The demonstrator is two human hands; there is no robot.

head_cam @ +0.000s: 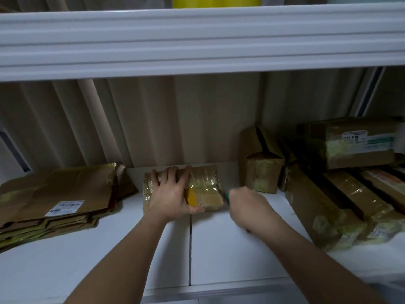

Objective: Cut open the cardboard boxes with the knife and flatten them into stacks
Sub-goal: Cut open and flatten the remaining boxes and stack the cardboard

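Item: taped box (192, 189), on shelf (219, 249) between flattened stack (57, 200) and uncut boxes (333, 189). Left hand (173, 194) grips its top. Right hand (245, 205) clenches knife (226, 196) at box's right end. Risk: blade slipping on glossy tape toward left fingers.

A white shelf surface (219, 249) is spanning the lower part of the view, with a dark vertical seam (190, 249) dividing it into two panels. Its front edge (219, 291) is showing as a pale strip at the bottom. Behind it, a beige corrugated wall (175, 119) is running upward in vertical ribs. A white upper shelf rail (197, 40) with horizontal grooves is crossing the full width overhead. Above that rail, a yellow object (215, 1) is sitting partly out of view. Lighting is appearing dim and even.
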